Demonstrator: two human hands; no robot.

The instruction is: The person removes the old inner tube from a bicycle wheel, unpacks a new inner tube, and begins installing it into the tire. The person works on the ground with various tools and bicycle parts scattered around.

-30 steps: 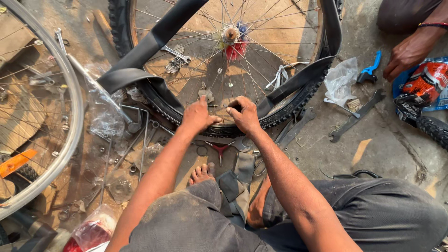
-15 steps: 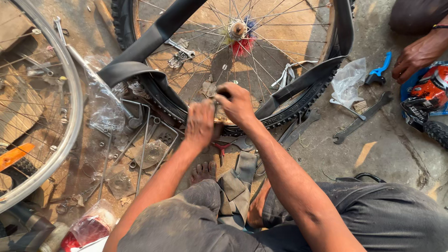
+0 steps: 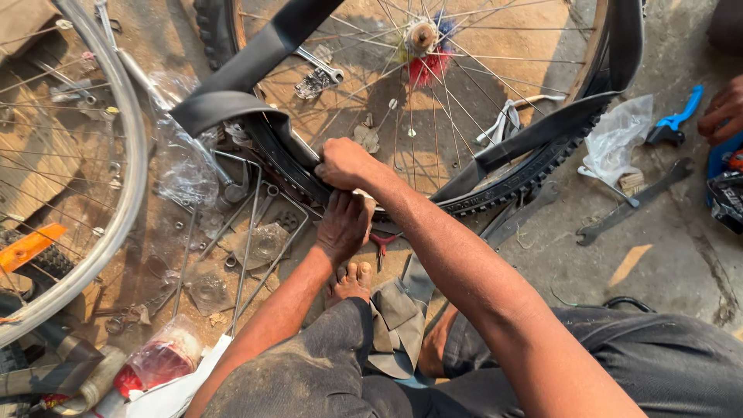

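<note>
A spoked bicycle wheel lies flat on the ground in front of me, with a knobby black tyre around its near rim and a loose black inner tube hanging out of it at the left. My right hand grips the tyre's near edge from above, fingers curled over it. My left hand sits just below it, pressed against the tyre's outer side. My bare foot rests on the ground under both hands.
A second bare rim lies at the left. Wire racks, plastic bags and small parts litter the ground. A flat spanner, blue-handled pliers and another person's hand are at the right.
Both hands have slid left along the tyre's near edge. My right hand now sits above the left one instead of beside it, and the view has closed in.
</note>
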